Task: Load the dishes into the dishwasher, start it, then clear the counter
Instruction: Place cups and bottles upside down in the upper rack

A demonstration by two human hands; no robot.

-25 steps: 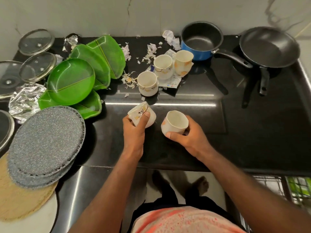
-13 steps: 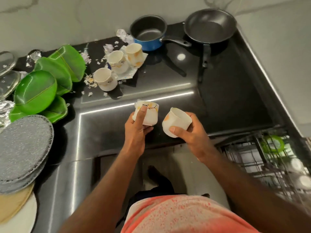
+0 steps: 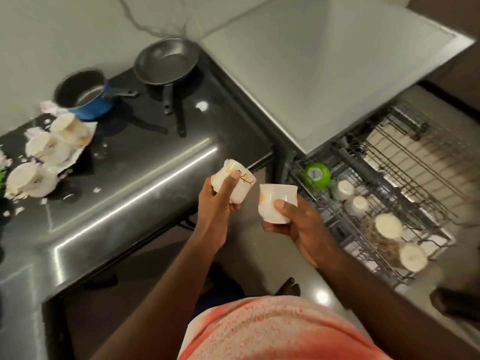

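The saucepan (image 3: 83,94) is sitting left of the frying pan (image 3: 166,61) at the counter's (image 3: 145,178) back, loose cups (image 3: 41,149) sitting further left — right of the counter, the dishwasher rack (image 3: 405,183) is holding a bowl (image 3: 316,175) and a row of cups (image 3: 357,205).

Wall (image 3: 78,27): pale stone with dark veins, up ahead of me.
My shirt (image 3: 272,331): pink-orange, speckled, at the bottom edge.
My foot (image 3: 289,285): bare, on the grey floor (image 3: 254,255).
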